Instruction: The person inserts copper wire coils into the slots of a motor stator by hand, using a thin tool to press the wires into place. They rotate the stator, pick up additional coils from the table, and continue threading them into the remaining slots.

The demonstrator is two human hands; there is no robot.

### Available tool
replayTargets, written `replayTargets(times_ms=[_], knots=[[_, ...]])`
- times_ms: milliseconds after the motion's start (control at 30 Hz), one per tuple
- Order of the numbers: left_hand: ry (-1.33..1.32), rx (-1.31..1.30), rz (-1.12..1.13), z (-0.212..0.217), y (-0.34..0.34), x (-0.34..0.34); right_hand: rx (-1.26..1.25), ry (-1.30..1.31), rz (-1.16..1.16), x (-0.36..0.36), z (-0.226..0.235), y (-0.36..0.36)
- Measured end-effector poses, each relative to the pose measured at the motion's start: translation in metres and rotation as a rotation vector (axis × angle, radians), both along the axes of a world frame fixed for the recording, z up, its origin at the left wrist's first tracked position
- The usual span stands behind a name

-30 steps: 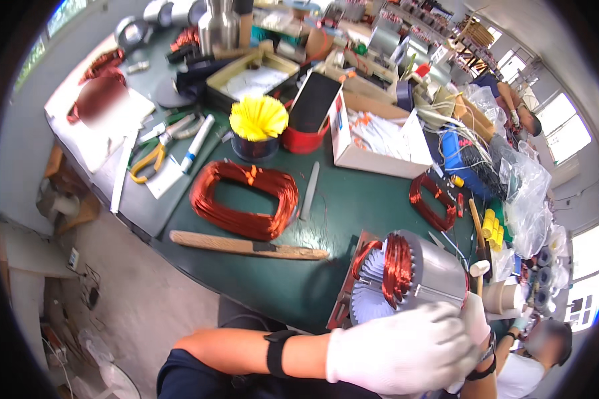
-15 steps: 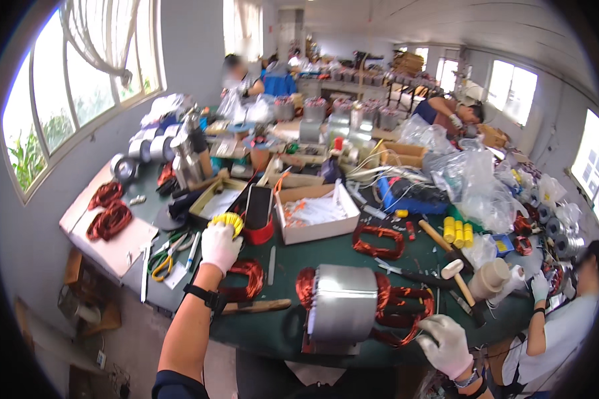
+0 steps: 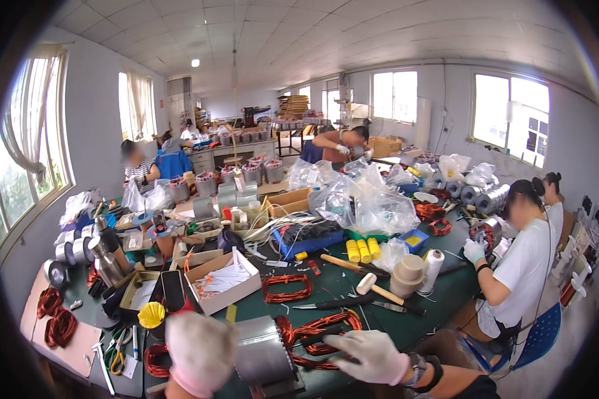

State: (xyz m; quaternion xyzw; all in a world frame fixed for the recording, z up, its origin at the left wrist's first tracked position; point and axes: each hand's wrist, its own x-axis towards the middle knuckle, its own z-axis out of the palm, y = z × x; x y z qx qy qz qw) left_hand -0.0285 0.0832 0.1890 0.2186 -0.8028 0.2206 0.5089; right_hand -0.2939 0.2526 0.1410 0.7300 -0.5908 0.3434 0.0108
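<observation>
My left hand (image 3: 203, 349), in a white glove, is raised close to the view and smeared by motion, so its fingers cannot be made out. It hangs in front of the table beside a grey metal stator core (image 3: 263, 352). A red-brown copper coil (image 3: 343, 324) sticks out of the core's right end. My right hand (image 3: 373, 359), gloved too, reaches over that coil with its fingers stretched out; whether they touch the wire I cannot tell. Left of my left hand lie a ribbed yellow object (image 3: 152, 315) and another copper coil (image 3: 156, 360).
A mallet (image 3: 379, 292), a hammer (image 3: 343, 262), knives and a loose coil (image 3: 287, 288) lie beyond the core. Behind them stand a box of white strips (image 3: 223, 286) and clear plastic bags (image 3: 373, 206). At the right a co-worker (image 3: 519, 253) sits handling a coil.
My view has swung up and to the right. My left hand has come away from the yellow object, toward me. My right hand's fingers have stretched out over the coil.
</observation>
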Motion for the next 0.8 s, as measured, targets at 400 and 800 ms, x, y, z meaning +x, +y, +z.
replayTargets(times_ms=[400,800], knots=[[0.035,0.663,-0.560,-0.043,0.058,0.013,0.105,-0.372,0.396,0.057,0.013,-0.026],[0.386,1.476,-0.152,-0.139,0.004,0.156,0.278,0.152,0.049,0.002,-0.026,-0.110]])
